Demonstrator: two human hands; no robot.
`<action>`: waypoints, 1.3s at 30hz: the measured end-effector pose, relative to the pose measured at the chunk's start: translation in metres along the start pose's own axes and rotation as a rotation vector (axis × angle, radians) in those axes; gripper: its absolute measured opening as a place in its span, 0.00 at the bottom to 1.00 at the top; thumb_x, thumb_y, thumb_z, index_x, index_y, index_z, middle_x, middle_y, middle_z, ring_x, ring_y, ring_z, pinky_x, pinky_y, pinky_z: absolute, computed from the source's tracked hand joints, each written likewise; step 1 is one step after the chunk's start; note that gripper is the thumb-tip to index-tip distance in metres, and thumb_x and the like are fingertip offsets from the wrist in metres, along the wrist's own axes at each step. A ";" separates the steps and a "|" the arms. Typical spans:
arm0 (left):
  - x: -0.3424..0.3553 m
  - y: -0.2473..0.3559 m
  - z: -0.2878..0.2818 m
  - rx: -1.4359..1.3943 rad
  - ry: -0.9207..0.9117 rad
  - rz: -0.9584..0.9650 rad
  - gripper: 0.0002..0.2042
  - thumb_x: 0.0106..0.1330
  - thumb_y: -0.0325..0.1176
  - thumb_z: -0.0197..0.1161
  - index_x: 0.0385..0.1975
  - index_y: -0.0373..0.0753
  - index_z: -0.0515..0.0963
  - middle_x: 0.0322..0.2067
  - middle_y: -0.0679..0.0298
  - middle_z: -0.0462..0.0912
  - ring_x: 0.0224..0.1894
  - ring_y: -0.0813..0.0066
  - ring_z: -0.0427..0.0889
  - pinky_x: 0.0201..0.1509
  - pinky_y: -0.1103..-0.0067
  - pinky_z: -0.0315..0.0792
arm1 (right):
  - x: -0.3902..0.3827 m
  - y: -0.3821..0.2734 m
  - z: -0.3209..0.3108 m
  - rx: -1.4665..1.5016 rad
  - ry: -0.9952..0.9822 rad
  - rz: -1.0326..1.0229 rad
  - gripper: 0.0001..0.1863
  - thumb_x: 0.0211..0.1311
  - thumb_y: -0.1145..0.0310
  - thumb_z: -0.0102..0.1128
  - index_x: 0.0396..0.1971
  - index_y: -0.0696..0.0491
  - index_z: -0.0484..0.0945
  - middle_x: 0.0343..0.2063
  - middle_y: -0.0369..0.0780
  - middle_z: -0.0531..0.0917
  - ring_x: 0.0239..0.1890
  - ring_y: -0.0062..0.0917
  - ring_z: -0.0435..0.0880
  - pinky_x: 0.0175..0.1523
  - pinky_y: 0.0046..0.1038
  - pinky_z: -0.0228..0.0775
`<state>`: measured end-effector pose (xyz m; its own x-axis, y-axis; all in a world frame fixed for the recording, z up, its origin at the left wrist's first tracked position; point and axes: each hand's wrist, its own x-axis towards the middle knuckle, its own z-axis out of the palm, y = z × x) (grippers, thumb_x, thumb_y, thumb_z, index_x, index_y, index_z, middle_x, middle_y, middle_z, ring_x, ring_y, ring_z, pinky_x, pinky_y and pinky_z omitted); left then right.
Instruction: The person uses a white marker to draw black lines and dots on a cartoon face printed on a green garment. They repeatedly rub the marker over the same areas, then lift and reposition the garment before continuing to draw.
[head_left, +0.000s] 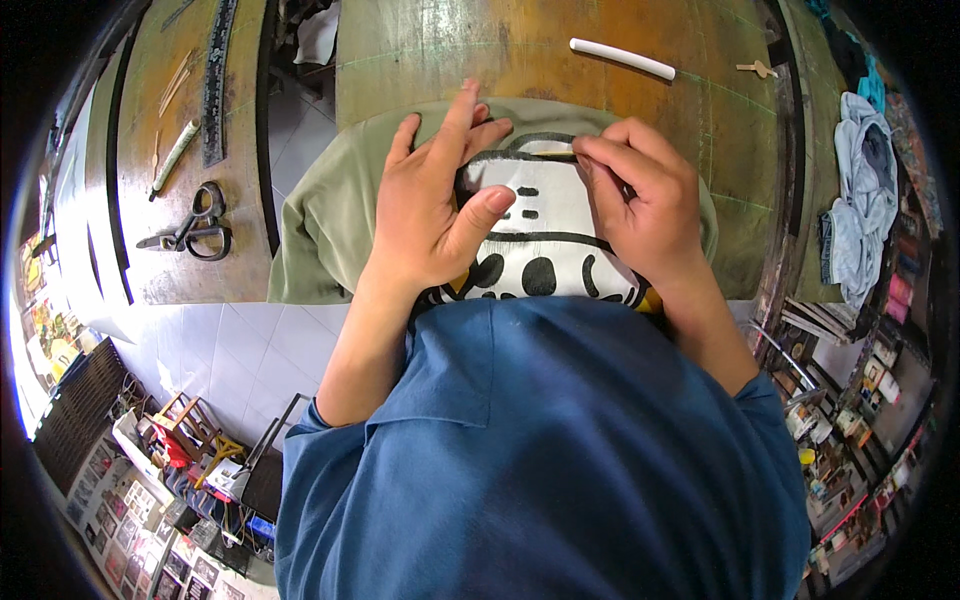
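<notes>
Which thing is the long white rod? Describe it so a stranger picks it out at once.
Start at the broad brown wooden tabletop ahead of the person. Beyond the bare right hand, past the olive-green cloth, a straight, smooth white rod lies at a slant. Its white colour and greater length set it apart from the small tan piece to its right.

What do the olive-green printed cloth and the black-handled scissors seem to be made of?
The olive-green printed cloth seems matte textile, perhaps cotton: it drapes in soft folds. The black-handled scissors seem metal at the pointed blades; their smooth looped handles may be plastic or metal.
</notes>
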<state>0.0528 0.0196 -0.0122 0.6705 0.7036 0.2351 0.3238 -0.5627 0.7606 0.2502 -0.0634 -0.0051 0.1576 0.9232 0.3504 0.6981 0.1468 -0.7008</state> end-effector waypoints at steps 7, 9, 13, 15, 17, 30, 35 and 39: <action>-0.001 -0.001 0.001 0.088 0.010 -0.013 0.40 0.63 0.58 0.53 0.65 0.31 0.55 0.48 0.59 0.81 0.59 0.57 0.73 0.68 0.53 0.45 | 0.002 0.000 0.002 0.031 0.013 0.052 0.07 0.49 0.79 0.62 0.31 0.56 0.81 0.26 0.41 0.78 0.27 0.36 0.79 0.32 0.31 0.71; 0.000 -0.002 0.001 0.090 0.006 -0.015 0.40 0.63 0.57 0.53 0.66 0.31 0.55 0.48 0.59 0.81 0.59 0.57 0.73 0.68 0.52 0.45 | 0.004 0.003 0.002 0.053 0.019 0.048 0.07 0.49 0.79 0.61 0.30 0.56 0.81 0.26 0.41 0.78 0.27 0.36 0.79 0.32 0.31 0.71; 0.001 -0.002 0.000 0.070 -0.011 -0.029 0.39 0.63 0.55 0.53 0.66 0.33 0.55 0.49 0.59 0.81 0.60 0.57 0.72 0.69 0.52 0.44 | 0.005 -0.002 0.001 -0.040 -0.012 0.041 0.05 0.51 0.80 0.60 0.30 0.57 0.81 0.24 0.41 0.78 0.26 0.33 0.79 0.31 0.28 0.70; 0.000 -0.002 -0.002 0.074 -0.022 -0.040 0.38 0.62 0.54 0.53 0.66 0.34 0.55 0.50 0.59 0.81 0.61 0.57 0.71 0.69 0.53 0.44 | 0.008 -0.006 -0.005 0.037 -0.004 0.099 0.04 0.53 0.80 0.60 0.30 0.58 0.81 0.24 0.41 0.79 0.25 0.29 0.79 0.30 0.25 0.70; -0.001 -0.001 -0.001 0.068 -0.020 -0.049 0.38 0.61 0.53 0.53 0.66 0.35 0.56 0.50 0.59 0.81 0.62 0.57 0.70 0.69 0.53 0.43 | 0.015 -0.004 -0.022 0.206 0.014 0.188 0.04 0.55 0.79 0.60 0.30 0.58 0.81 0.24 0.40 0.79 0.25 0.24 0.79 0.30 0.22 0.69; 0.003 0.005 -0.002 0.033 -0.012 -0.084 0.38 0.63 0.56 0.50 0.66 0.34 0.56 0.48 0.56 0.82 0.62 0.57 0.70 0.70 0.55 0.43 | 0.042 0.068 -0.101 -0.183 0.328 0.187 0.18 0.56 0.66 0.66 0.47 0.53 0.78 0.48 0.38 0.77 0.46 0.25 0.78 0.47 0.25 0.66; 0.003 0.006 -0.003 0.027 -0.005 -0.079 0.37 0.63 0.55 0.51 0.66 0.34 0.57 0.47 0.56 0.82 0.62 0.57 0.70 0.70 0.55 0.43 | 0.053 0.071 -0.110 -0.209 0.444 0.110 0.05 0.55 0.74 0.63 0.32 0.54 0.83 0.31 0.37 0.83 0.33 0.24 0.81 0.38 0.22 0.69; 0.001 0.003 -0.001 0.057 -0.003 -0.074 0.37 0.63 0.54 0.52 0.66 0.35 0.56 0.48 0.57 0.82 0.62 0.57 0.70 0.69 0.55 0.44 | 0.060 0.048 -0.075 -0.176 0.108 -0.007 0.09 0.52 0.74 0.67 0.35 0.57 0.82 0.33 0.39 0.81 0.31 0.26 0.79 0.39 0.23 0.71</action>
<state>0.0537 0.0195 -0.0089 0.6452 0.7430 0.1779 0.4098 -0.5331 0.7402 0.3452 -0.0270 0.0288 0.2196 0.8775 0.4264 0.8091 0.0804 -0.5821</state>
